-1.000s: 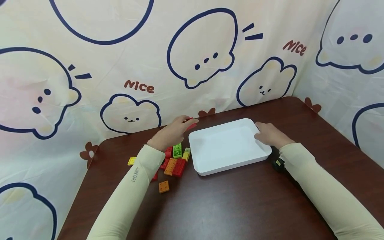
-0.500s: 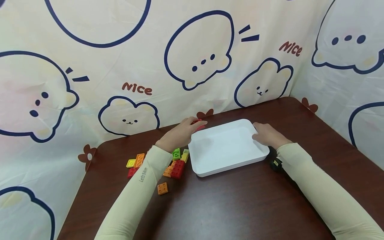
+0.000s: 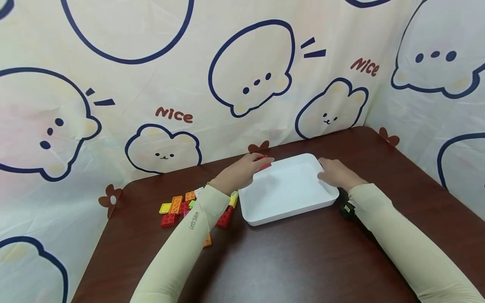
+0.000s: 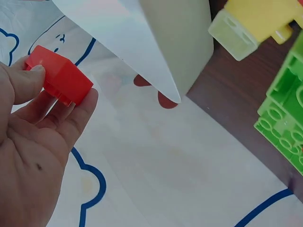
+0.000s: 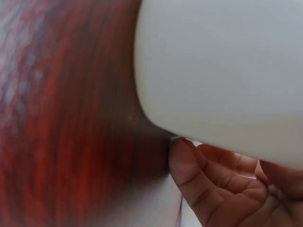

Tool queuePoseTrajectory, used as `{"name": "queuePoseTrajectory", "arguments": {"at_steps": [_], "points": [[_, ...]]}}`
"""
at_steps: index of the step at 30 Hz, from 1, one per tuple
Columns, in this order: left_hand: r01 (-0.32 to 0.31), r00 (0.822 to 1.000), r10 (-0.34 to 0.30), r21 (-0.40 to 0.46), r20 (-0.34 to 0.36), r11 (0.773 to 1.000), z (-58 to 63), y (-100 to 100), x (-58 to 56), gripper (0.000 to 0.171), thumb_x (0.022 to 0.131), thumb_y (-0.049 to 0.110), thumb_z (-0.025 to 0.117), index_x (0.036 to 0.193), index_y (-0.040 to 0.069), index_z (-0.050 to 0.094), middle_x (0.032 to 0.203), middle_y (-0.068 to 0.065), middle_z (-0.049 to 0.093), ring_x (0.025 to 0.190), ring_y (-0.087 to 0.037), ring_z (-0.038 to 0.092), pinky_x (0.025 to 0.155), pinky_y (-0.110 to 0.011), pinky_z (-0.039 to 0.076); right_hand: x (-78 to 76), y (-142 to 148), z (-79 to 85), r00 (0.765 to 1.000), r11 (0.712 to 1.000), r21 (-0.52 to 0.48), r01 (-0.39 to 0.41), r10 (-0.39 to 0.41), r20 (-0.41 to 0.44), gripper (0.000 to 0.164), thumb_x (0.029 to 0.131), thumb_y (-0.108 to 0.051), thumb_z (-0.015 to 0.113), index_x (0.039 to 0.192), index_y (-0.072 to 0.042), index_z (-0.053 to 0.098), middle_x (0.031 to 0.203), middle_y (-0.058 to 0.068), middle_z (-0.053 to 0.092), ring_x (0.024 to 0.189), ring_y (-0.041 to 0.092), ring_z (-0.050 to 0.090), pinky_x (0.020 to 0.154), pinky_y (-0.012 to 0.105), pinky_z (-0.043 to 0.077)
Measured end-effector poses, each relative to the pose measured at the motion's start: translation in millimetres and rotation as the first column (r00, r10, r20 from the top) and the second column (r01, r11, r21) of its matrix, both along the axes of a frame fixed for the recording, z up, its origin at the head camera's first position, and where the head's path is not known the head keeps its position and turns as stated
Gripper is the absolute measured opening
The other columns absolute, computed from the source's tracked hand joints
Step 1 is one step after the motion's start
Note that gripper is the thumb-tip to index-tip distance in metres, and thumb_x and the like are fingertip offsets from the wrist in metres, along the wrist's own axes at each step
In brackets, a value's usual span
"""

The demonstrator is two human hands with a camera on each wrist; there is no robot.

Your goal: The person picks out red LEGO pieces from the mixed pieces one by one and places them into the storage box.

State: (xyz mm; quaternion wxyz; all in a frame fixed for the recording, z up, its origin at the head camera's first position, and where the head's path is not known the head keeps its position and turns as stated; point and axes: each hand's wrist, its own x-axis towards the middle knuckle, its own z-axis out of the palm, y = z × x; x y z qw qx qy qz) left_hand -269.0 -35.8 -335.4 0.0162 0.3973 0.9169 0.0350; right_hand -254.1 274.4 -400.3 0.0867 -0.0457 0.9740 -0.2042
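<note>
A red toy building brick [image 4: 61, 75] is pinched between the thumb and fingers of my left hand [image 3: 236, 173]. In the head view this hand hangs over the far left corner of a shallow white tray [image 3: 286, 185], partly hiding the brick. No bricks show inside the tray. At the tray's right side, my right hand [image 3: 337, 173] grips the rim. The right wrist view shows its thumb [image 5: 184, 163] against the tray's edge, with the other fingers curled behind.
Left of the tray lies a group of bricks, among them an orange brick [image 3: 176, 205], a yellow brick [image 3: 165, 208] and a red brick [image 3: 169, 220]. My left sleeve [image 3: 189, 235] covers some. A patterned cloth [image 3: 235, 139] rises behind the dark wooden table [image 3: 265, 265].
My left hand has moved rightward with the red brick, from beside the tray to over its far left corner. The right hand keeps its place on the rim.
</note>
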Motion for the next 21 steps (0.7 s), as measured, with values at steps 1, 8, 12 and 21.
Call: {"name": "queuePoseTrajectory", "arguments": {"at_steps": [1,8,12,21], "points": [[-0.002,1.000,0.002,-0.003,-0.001,1.000,-0.3,0.8,0.2,0.076,0.082,-0.001,0.063,0.142,0.034,0.033,0.137,-0.006,0.039,0.119,-0.020,0.040,0.090,-0.028,0.044,-0.5,-0.4,-0.3,1.000,1.000,0.001,0.000,0.000,-0.001,0.059,0.091,-0.015,0.052,0.139,0.008,0.026,0.138,0.031,0.034,0.122,0.043,0.038,0.097,0.056,0.034],[0.034,0.999,-0.035,-0.025,-0.019,0.999,-2.6,11.0,2.2,0.069,0.084,-0.002,0.060,0.141,0.030,0.037,0.137,-0.007,0.042,0.120,-0.019,0.041,0.093,-0.028,0.042,-0.8,-1.3,-1.3,1.000,1.000,-0.002,-0.001,0.001,0.004,0.059,0.091,-0.014,0.051,0.139,0.008,0.025,0.138,0.032,0.034,0.122,0.044,0.037,0.098,0.056,0.033],[0.028,0.999,-0.029,-0.035,-0.013,0.999,-5.8,17.3,3.0,0.068,0.085,0.000,0.059,0.141,0.031,0.037,0.137,-0.006,0.042,0.121,-0.018,0.040,0.092,-0.029,0.044,-0.2,-1.7,-1.8,1.000,1.000,-0.004,-0.003,0.003,0.006,0.060,0.091,-0.015,0.051,0.140,0.008,0.024,0.139,0.032,0.033,0.123,0.044,0.036,0.098,0.056,0.033],[0.014,1.000,-0.013,-0.052,0.027,0.999,-7.9,36.9,2.6,0.066,0.086,0.001,0.059,0.139,0.034,0.039,0.135,-0.002,0.043,0.118,-0.016,0.042,0.090,-0.029,0.045,0.6,-2.1,0.2,1.000,1.000,0.008,-0.001,0.001,0.004,0.060,0.091,-0.015,0.050,0.140,0.009,0.023,0.139,0.032,0.032,0.124,0.045,0.034,0.099,0.056,0.031]]}}
